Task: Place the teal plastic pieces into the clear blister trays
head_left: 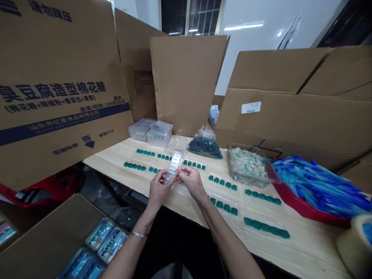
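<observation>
Two hands, the left hand (158,189) and right hand (192,182), fingers clamped on a clear plastic blister strip (174,166) (slick: a slip could knock the teal moulded pieces (154,169) beyond the fingertips).

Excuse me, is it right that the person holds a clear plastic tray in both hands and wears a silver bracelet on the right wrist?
No: the silver bracelet is on the left wrist, as the head view shows. The left hand and right hand do hold the tray.
</observation>
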Action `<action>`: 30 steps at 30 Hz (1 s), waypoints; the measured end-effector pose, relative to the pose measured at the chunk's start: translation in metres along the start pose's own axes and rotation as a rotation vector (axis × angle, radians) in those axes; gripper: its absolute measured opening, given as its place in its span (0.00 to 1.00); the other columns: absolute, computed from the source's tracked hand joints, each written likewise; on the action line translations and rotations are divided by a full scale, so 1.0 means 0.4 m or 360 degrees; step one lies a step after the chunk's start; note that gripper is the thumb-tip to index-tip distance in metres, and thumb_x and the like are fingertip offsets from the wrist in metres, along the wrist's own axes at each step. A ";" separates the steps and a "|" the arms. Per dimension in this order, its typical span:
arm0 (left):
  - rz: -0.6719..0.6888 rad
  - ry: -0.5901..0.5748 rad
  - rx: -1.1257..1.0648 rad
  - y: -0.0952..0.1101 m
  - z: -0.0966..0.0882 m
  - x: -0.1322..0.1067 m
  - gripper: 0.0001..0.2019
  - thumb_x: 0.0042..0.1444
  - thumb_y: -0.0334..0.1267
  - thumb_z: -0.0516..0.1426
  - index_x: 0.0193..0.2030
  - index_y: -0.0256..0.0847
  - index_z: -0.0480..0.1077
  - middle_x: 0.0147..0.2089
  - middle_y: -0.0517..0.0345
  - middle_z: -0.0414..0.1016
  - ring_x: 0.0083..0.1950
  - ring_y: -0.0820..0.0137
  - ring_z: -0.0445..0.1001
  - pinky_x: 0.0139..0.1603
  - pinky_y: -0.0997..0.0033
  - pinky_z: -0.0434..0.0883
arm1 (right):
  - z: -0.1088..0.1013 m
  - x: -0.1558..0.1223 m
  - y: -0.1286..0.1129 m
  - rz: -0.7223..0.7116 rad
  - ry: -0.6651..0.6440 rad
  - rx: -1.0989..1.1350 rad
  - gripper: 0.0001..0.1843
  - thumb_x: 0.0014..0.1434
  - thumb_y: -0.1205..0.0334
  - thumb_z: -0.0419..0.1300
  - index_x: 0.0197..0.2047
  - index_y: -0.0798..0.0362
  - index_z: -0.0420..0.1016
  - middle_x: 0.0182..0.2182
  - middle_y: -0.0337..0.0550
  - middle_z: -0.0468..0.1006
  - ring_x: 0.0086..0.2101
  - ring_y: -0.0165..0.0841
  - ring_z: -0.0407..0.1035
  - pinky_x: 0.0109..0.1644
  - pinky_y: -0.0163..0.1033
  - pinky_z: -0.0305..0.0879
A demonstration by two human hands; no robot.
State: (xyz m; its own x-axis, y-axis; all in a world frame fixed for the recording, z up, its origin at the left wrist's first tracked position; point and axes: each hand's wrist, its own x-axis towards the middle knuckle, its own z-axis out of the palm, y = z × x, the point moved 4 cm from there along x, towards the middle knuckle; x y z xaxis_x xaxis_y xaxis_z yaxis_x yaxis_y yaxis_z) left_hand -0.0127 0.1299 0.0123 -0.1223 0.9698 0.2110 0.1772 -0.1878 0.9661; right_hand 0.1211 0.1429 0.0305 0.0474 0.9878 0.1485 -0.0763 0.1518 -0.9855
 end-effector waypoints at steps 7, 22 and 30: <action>-0.0076 0.0132 -0.0327 -0.037 -0.019 0.029 0.20 0.43 0.48 0.62 0.40 0.37 0.70 0.30 0.59 0.70 0.30 0.74 0.68 0.33 0.76 0.65 | -0.006 0.011 -0.008 -0.0033 0.0033 -0.0055 0.08 0.47 0.59 0.59 0.27 0.56 0.72 0.16 0.36 0.71 0.18 0.27 0.65 0.23 0.32 0.62; -0.0268 0.0094 -0.0681 -0.031 -0.095 0.039 0.20 0.41 0.46 0.63 0.40 0.36 0.70 0.31 0.59 0.72 0.29 0.75 0.69 0.30 0.78 0.65 | -0.064 0.424 -0.112 -0.0690 0.0084 -0.1692 0.07 0.53 0.71 0.52 0.27 0.57 0.70 0.29 0.48 0.73 0.33 0.31 0.66 0.38 0.35 0.58; -0.0161 0.0118 -0.0417 -0.024 -0.079 0.051 0.19 0.43 0.46 0.62 0.40 0.37 0.69 0.31 0.59 0.70 0.32 0.74 0.68 0.33 0.76 0.65 | -0.031 0.401 -0.050 -0.0516 -0.0072 -0.1459 0.08 0.55 0.65 0.54 0.26 0.56 0.71 0.27 0.46 0.74 0.32 0.32 0.68 0.35 0.34 0.61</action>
State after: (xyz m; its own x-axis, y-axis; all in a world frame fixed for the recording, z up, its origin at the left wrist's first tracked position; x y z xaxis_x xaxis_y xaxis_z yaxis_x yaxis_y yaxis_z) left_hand -0.0477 0.1465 0.0118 -0.1991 0.9735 0.1123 -0.0967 -0.1336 0.9863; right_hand 0.1426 0.2979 0.0729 -0.1101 0.9063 0.4080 0.7399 0.3488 -0.5753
